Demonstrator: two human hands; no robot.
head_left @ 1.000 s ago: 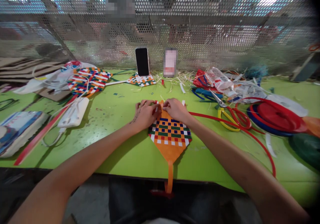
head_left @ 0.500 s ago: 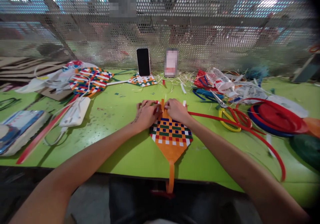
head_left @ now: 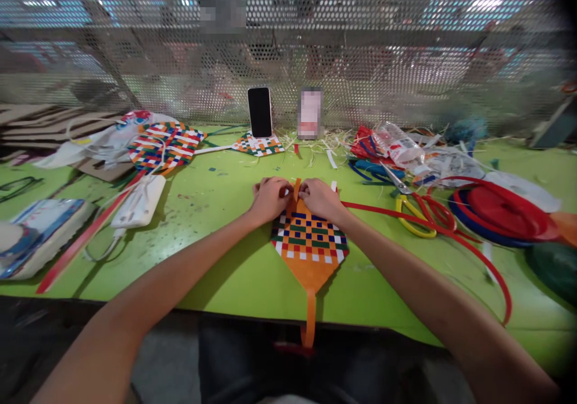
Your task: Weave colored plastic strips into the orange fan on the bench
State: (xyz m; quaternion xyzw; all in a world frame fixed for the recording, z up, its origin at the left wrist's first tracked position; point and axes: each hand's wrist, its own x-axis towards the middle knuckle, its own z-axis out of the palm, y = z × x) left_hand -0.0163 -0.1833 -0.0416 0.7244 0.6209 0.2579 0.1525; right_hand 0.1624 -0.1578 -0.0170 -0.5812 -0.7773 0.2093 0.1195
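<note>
A woven fan point(head_left: 309, 241) of orange, white, blue, green and red strips lies on the green table point(head_left: 216, 223), its orange handle hanging over the near edge. My left hand point(head_left: 270, 198) and my right hand point(head_left: 319, 198) rest on the fan's far edge with fingers curled, pinching the strip ends on either side of an upright orange strip point(head_left: 296, 189). A long red strip point(head_left: 433, 229) runs from under my right hand out to the right and curves back toward me.
Finished woven fans point(head_left: 164, 144) lie at the back left, with a white power bank point(head_left: 137, 202) and cable. A phone point(head_left: 260, 112) leans on the perforated screen. Yellow-handled scissors point(head_left: 412, 208), a plastic bottle point(head_left: 399, 145) and red strip coils point(head_left: 500, 211) crowd the right.
My left hand has shifted slightly right and closed in toward the upright orange strip. The red strip's loop at the right has swung nearer the table edge.
</note>
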